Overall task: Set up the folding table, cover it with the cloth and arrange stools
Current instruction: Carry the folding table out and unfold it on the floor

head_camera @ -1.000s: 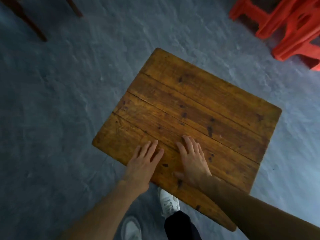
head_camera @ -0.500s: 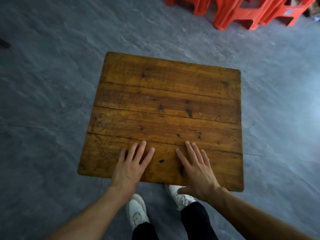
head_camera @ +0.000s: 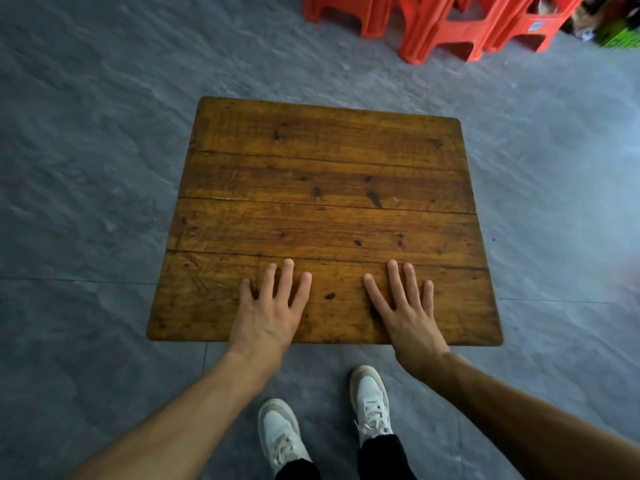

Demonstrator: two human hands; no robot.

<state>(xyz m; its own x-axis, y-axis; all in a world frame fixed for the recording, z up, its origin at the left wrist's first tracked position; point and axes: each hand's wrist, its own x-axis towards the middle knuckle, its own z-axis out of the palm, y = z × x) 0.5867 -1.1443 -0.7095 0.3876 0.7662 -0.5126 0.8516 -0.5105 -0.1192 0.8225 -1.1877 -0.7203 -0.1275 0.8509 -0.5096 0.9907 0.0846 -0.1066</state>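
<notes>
On the table's near plank, both hands, left hand and right hand, lie flat with fingers spread, gripping nothing; red stools stand beyond the far edge.

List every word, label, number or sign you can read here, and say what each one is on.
No text can be read.
Pale blue sticker on one of the red plastic stools: its print is too small and blurred to read.
Green box at the top right edge: blurred, no legible lettering.
Wooden table, white shoes and floor: no writing visible.
</notes>
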